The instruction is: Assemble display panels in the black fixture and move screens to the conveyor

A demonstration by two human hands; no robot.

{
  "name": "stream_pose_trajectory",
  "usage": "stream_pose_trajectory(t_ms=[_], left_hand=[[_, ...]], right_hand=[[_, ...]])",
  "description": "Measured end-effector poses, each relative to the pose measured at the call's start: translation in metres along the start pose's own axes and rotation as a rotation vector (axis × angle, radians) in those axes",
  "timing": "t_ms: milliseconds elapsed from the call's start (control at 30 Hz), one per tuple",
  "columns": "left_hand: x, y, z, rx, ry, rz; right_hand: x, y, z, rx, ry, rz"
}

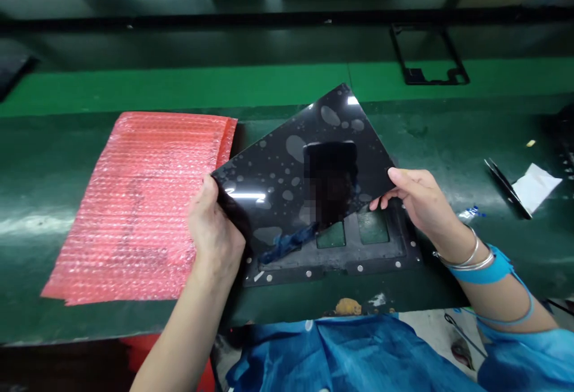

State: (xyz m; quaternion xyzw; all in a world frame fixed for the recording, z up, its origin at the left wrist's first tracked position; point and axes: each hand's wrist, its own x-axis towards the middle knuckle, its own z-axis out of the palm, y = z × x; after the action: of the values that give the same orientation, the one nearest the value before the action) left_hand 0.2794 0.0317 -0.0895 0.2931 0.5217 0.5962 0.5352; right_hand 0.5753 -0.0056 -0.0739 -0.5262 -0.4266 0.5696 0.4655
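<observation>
Between my two hands is a glossy black screen panel [287, 171], tilted, with bubble-like patches across its face and reflections in it. My left hand [215, 224] grips its left corner, thumb on the near face and the other fingers hidden behind. At the right corner my right hand [417, 195] pinches the edge, thumb in front and fingers below. Beneath the panel, a black frame [334, 269] with rectangular openings and round silver spots along its front edge lies on the bench, partly covered. Pink bubble-wrap bags [139, 213] lie just left of my left hand.
Tweezers [509, 189] and a white piece of paper [536, 186] lie on the green bench [448, 135] at the right. Further back is a thin black frame [428, 57]. A dark object [15, 72] sits at the far left.
</observation>
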Motion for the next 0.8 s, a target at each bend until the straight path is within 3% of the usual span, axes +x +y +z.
stream_pose_trajectory(t_ms=[67, 133, 333, 433, 600, 800], left_hand=[[-0.002, 0.002, 0.007, -0.062, 0.061, -0.040], [-0.006, 0.005, 0.014, -0.084, 0.047, -0.090], [-0.018, 0.013, 0.024, -0.013, -0.370, -0.258], [-0.023, 0.012, 0.022, 0.094, -0.488, -0.261], [-0.024, 0.007, 0.020, 0.098, -0.453, -0.159], [-0.015, 0.007, 0.018, -0.158, -0.320, -0.057]], right_hand=[[0.003, 0.003, -0.004, 0.032, 0.064, 0.013], [0.007, 0.006, -0.010, 0.063, 0.114, 0.009], [0.017, 0.014, -0.028, 0.072, 0.201, -0.108], [0.018, 0.014, -0.029, 0.009, 0.225, -0.120], [0.035, 0.004, -0.025, -0.044, 0.224, -0.060], [0.112, -0.028, 0.011, -0.053, 0.239, -0.116]])
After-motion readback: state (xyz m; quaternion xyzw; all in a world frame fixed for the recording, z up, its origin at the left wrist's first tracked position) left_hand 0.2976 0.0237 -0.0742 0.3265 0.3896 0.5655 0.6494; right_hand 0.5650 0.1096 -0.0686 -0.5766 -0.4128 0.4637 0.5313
